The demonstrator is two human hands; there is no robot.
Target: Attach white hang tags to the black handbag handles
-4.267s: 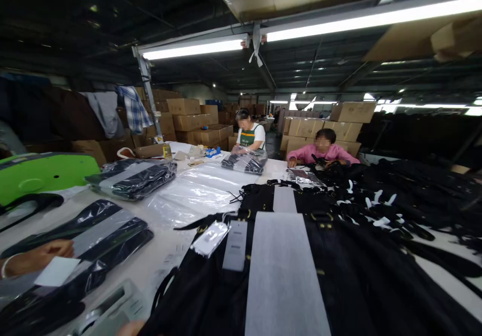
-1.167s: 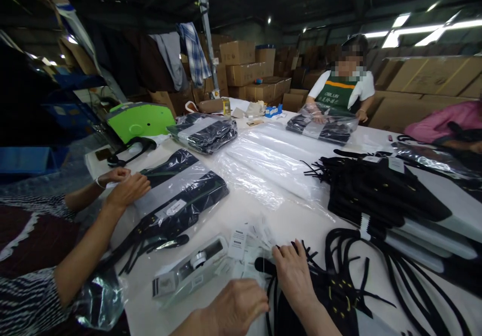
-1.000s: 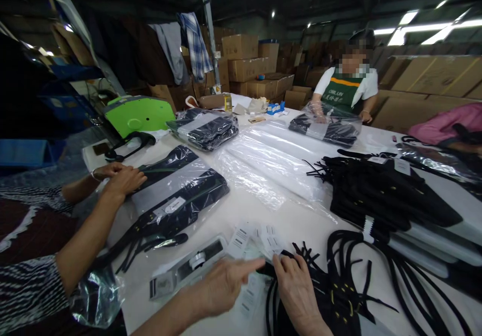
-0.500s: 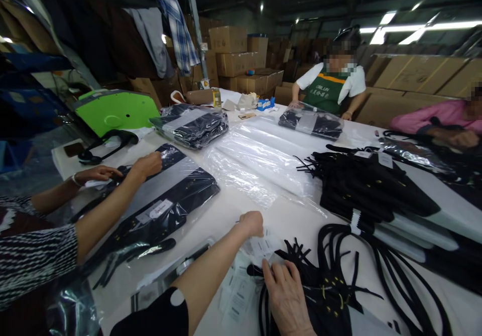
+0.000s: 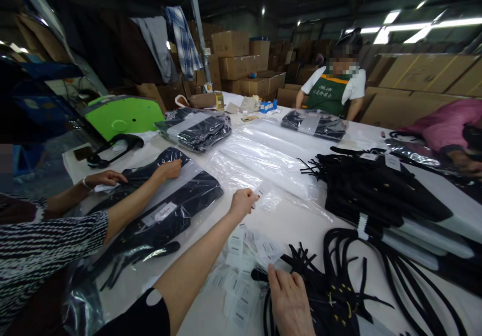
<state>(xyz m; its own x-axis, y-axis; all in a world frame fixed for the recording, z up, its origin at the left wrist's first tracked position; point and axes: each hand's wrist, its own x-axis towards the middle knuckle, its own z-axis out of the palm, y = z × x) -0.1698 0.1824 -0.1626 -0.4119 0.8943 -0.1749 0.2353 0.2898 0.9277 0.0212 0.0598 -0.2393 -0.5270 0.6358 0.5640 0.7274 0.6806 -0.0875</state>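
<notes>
A small paper tag (image 5: pixel 259 192) is now pinched in the left hand (image 5: pixel 243 203), which has reached farther out over the white table (image 5: pixel 301 220) than half a second ago. The right hand (image 5: pixel 289 301) still lies flat and open on the black straps (image 5: pixel 335 286), beside the loose tags (image 5: pixel 244 255).

— What is the person's left hand (image 5: pixel 243 203) doing?
— It pinches a small white paper tag (image 5: pixel 259 191) above the white table (image 5: pixel 301 220).
— And the right hand (image 5: pixel 289 303)?
— It lies flat on a black strappy garment (image 5: pixel 339 296), just beside loose white barcode tags (image 5: pixel 244 260).
— Anyone nearby?
— A co-worker's hands (image 5: pixel 167 168) press a clear plastic bag of black clothing (image 5: pixel 169 210).
</notes>
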